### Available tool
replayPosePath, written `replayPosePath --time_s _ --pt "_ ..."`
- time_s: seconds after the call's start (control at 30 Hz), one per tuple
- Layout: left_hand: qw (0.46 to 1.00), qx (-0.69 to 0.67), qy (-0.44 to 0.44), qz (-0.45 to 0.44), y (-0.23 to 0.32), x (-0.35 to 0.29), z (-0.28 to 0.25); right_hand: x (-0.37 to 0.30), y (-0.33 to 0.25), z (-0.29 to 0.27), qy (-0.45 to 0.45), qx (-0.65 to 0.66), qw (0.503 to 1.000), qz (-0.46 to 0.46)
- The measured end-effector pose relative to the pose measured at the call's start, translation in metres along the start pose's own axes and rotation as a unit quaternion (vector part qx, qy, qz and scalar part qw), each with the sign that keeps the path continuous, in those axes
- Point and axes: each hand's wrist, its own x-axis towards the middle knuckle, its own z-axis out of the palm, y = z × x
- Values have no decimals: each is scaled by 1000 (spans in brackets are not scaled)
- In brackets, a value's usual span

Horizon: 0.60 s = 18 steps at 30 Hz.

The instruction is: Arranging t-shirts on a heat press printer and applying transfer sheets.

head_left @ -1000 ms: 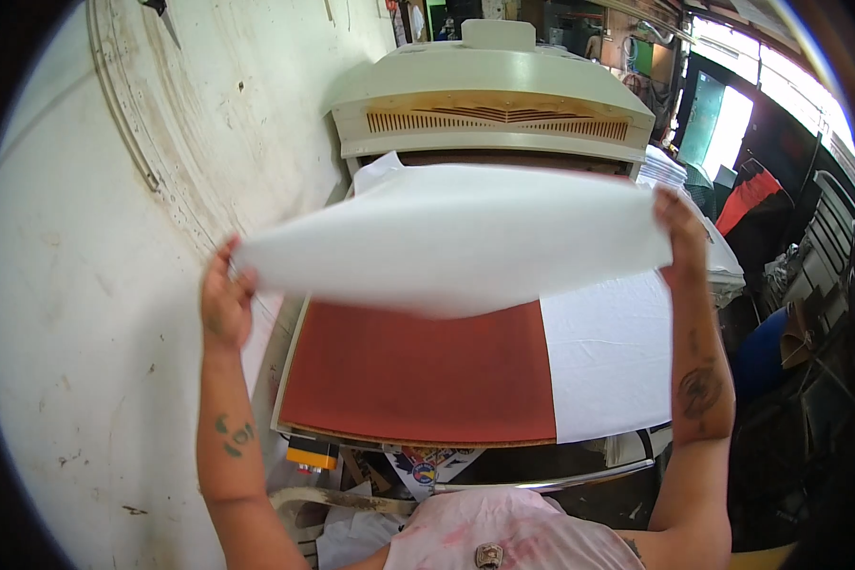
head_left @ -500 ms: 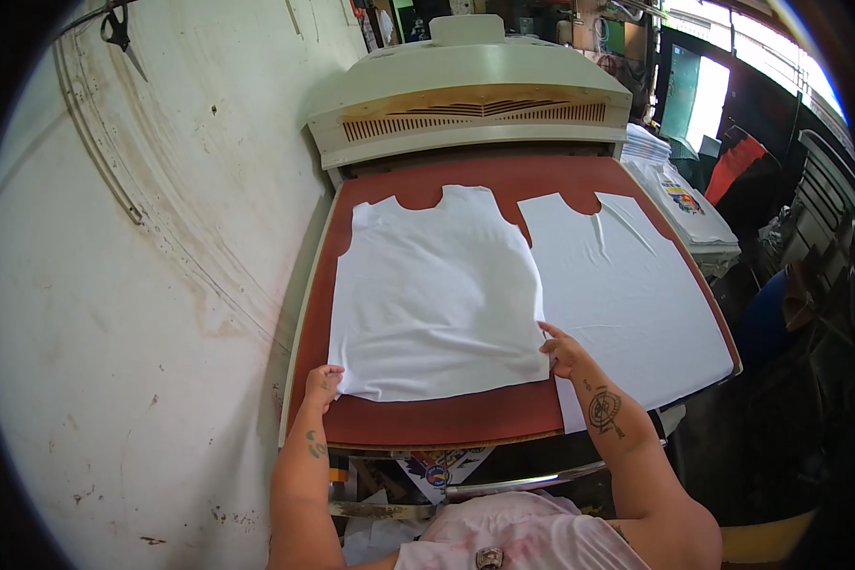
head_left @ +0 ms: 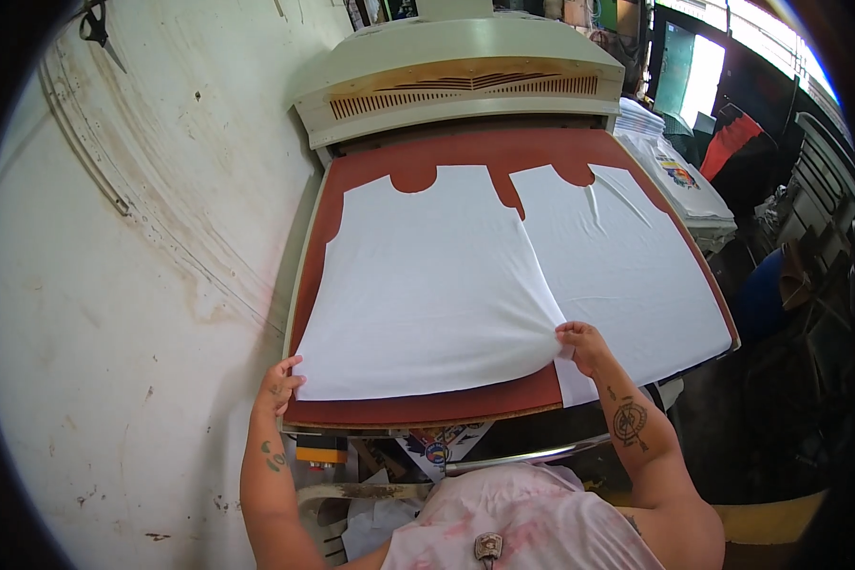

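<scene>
Fingers of our left hand [head_left: 280,388] and right hand [head_left: 584,350] pinch closed on the left cloth [head_left: 423,285] at its near corners, apparently to draw it taut; it lies mostly on the red pad [head_left: 446,410], left of the right cloth [head_left: 641,280].

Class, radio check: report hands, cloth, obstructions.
Left hand at corner of white cloth; right hand pinching its edge. Cloth spread, creased at right. Second cloth alongside.

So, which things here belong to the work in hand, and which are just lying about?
Seemingly in use:
left white fabric panel, held by left grip and right grip
right white fabric panel
red flat bed

Seemingly just lying about:
scissors hanging by the wall
orange-yellow item below the bed
</scene>
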Motion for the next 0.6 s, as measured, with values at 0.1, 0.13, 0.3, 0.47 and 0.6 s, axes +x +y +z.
replayPosePath --time_s 0.1,0.13,0.3,0.47,0.6 --pt "999 25 6 -23 3 -14 1 -16 16 -5 28 -65 997 7" --pt "999 26 4 -24 2 -17 0 -22 19 -6 45 -109 993 9" --pt "972 214 49 -86 -1 -36 1 -53 28 4 54 -174 983 1" --pt "935 347 70 35 -36 -39 -3 -80 24 12 81 -314 946 4" --pt "908 407 71 63 -59 -36 -8 -87 35 5 81 -385 917 -58"
